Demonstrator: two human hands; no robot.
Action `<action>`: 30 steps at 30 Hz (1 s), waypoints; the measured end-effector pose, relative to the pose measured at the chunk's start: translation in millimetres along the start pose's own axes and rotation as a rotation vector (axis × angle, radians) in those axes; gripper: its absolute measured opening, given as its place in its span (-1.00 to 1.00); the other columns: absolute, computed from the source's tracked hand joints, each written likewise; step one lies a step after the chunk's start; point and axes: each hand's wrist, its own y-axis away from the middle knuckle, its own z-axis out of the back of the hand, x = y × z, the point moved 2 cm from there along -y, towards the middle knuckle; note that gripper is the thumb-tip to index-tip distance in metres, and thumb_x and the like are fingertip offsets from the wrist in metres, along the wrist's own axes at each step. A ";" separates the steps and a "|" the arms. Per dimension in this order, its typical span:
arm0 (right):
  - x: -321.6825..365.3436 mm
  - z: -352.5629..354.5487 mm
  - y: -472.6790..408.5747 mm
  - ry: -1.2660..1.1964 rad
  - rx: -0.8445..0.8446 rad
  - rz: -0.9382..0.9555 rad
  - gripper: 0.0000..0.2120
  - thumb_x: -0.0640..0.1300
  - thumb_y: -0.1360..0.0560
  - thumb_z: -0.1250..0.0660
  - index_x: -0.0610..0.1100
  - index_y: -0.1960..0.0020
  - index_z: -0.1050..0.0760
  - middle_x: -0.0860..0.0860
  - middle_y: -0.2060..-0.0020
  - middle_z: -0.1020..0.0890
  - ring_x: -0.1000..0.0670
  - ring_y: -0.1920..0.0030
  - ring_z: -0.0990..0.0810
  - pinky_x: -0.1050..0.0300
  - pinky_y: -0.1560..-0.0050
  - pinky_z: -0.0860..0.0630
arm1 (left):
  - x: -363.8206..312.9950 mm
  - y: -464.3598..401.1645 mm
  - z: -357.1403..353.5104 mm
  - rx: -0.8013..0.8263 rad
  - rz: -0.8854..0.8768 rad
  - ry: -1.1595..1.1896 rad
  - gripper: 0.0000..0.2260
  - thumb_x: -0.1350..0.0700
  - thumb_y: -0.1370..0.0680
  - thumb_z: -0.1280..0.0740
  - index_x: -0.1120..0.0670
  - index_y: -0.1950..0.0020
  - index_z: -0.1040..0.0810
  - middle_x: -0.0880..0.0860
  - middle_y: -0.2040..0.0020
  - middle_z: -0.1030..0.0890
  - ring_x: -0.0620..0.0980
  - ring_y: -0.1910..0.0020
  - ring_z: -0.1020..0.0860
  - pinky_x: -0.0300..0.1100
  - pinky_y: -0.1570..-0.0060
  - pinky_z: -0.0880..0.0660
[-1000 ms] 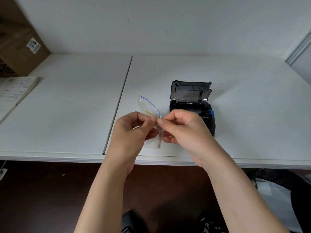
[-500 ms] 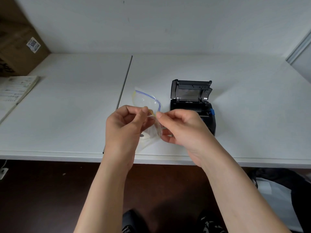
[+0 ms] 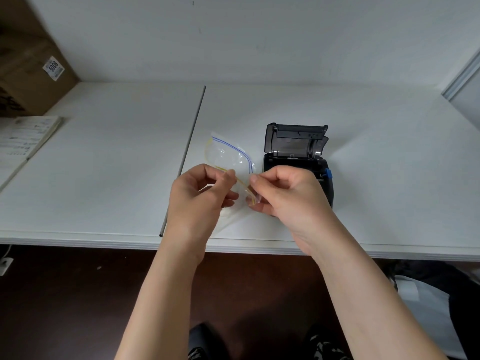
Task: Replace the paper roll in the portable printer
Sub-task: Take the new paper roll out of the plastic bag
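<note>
A small black portable printer (image 3: 296, 149) stands on the white table (image 3: 376, 157) with its lid raised toward the wall; a blue latch shows on its right side. Just left of it, both hands hold a clear zip bag (image 3: 228, 158) with a blue and a yellow seal strip. My left hand (image 3: 200, 196) pinches the yellow-strip side, and my right hand (image 3: 288, 193) pinches the other side. The bag's mouth is spread apart. My right hand covers the printer's front, so the paper bay is hidden. No paper roll is visible.
A cardboard box (image 3: 28, 66) stands at the far left corner, with a printed booklet (image 3: 20, 141) lying in front of it. A seam (image 3: 192, 136) splits the table into two tops. Below the table edge lies a dark floor, with white plastic (image 3: 428, 307) at the lower right.
The bag was pinched flat and edge-on between both hands; its two sides have now been pulled apart and its mouth has widened. Both hands have drifted slightly left and apart.
</note>
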 end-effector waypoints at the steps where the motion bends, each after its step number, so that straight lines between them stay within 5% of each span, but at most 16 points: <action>1: -0.7 1.0 -0.6 0.027 -0.023 0.017 -0.90 -0.24 -0.46 -0.41 -0.23 0.22 -0.58 -0.05 0.39 -0.63 0.05 0.41 -0.64 0.18 0.24 -0.62 | -0.3 -0.5 0.8 -0.030 -0.006 -0.002 -0.81 0.19 -0.50 -0.37 0.12 0.31 -0.49 0.12 0.25 -0.59 -0.05 0.38 -0.56 -0.21 0.30 -0.48; 6: -0.8 0.0 -1.9 0.084 -0.085 0.089 -0.88 -0.31 -0.39 -0.45 -0.14 0.19 -0.54 -0.12 0.26 -0.66 -0.04 0.33 -0.70 0.23 0.31 -0.57 | -4.4 -1.5 3.7 -0.203 -0.086 0.003 -0.87 0.23 -0.43 -0.37 0.21 0.29 -0.48 0.08 0.38 -0.54 -0.11 0.44 -0.53 -0.23 0.34 -0.47; 10: 0.6 -2.9 -0.5 0.318 -0.163 0.239 -0.61 -0.28 -0.34 -0.48 0.04 0.13 -0.31 -0.03 0.18 -0.63 -0.05 0.32 -0.68 0.09 0.26 -0.63 | -10.2 1.1 5.3 -0.306 -0.198 0.040 -0.88 0.31 -0.35 -0.32 0.38 0.29 -0.45 0.09 0.47 -0.49 -0.07 0.48 -0.46 -0.28 0.39 -0.42; 13: 1.3 -8.0 2.9 0.498 -0.159 0.388 -0.64 -0.31 -0.36 -0.44 0.01 0.17 -0.29 -0.03 0.15 -0.57 -0.04 0.35 -0.62 0.25 0.31 -0.50 | -13.9 4.4 4.7 -0.260 -0.244 0.023 -0.88 0.28 -0.35 -0.28 0.30 0.36 -0.46 0.06 0.46 -0.52 -0.04 0.44 -0.46 -0.26 0.39 -0.39; 16: -4.2 -11.5 1.9 0.678 -0.122 0.432 -0.77 -0.35 -0.40 -0.35 -0.03 0.15 -0.47 0.00 0.08 -0.51 0.02 0.31 -0.50 0.36 0.29 -0.34 | -11.0 2.7 8.2 -0.300 -0.172 0.062 -0.87 0.20 -0.43 -0.24 0.15 0.30 -0.52 0.01 0.32 -0.56 -0.03 0.32 -0.48 -0.28 0.32 -0.42; 19: -11.1 -13.1 0.2 0.695 -0.044 0.377 -0.72 -0.32 -0.46 -0.28 -0.03 -0.04 -0.61 0.01 -0.02 -0.58 0.13 0.24 -0.45 0.36 0.15 -0.34 | 8.5 -6.3 20.3 -0.513 0.061 -0.113 -0.87 0.15 -0.50 -0.25 0.12 0.00 -0.52 0.10 -0.08 -0.55 -0.06 0.22 -0.47 -0.33 0.27 -0.37; 21: -13.5 -15.3 1.1 0.709 0.035 0.323 -0.71 -0.25 -0.51 -0.25 -0.06 -0.18 -0.59 -0.01 -0.03 -0.64 0.21 0.30 -0.39 0.46 0.21 -0.30 | 25.9 -11.7 25.3 -0.490 0.283 -0.131 -0.69 0.12 -0.48 -0.25 0.14 -0.21 -0.46 0.20 -0.21 -0.51 0.01 0.17 -0.47 -0.21 0.22 -0.38; 23: -15.8 -20.6 3.1 0.700 0.114 0.282 -0.74 -0.22 -0.55 -0.21 -0.08 -0.15 -0.60 0.02 0.07 -0.66 0.23 0.32 -0.40 0.50 0.25 -0.30 | 33.6 -13.6 25.1 -0.386 0.404 -0.032 -0.57 0.10 -0.42 -0.27 0.16 -0.27 -0.45 0.19 -0.09 -0.58 0.09 0.16 -0.49 -0.12 0.16 -0.44; 26: -21.9 -27.9 3.3 0.673 0.134 0.232 -0.76 -0.26 -0.56 -0.15 -0.18 0.23 -0.51 0.08 0.47 -0.41 0.13 0.50 -0.35 0.38 0.45 -0.27 | 37.5 -15.7 23.9 -0.331 0.411 0.021 -0.66 0.14 -0.41 -0.30 0.33 -0.09 -0.54 0.15 0.15 -0.59 0.08 0.23 -0.49 -0.12 0.20 -0.39; 30: -29.2 -30.2 -1.9 0.619 0.082 0.200 -0.82 -0.28 -0.52 -0.20 -0.25 0.15 -0.56 0.00 0.42 -0.52 0.08 0.43 -0.45 0.30 0.40 -0.34 | 34.5 -14.2 20.3 -0.282 0.398 0.063 -0.87 0.25 -0.50 -0.32 0.24 0.16 -0.66 0.05 0.32 -0.65 -0.05 0.39 -0.58 -0.29 0.34 -0.45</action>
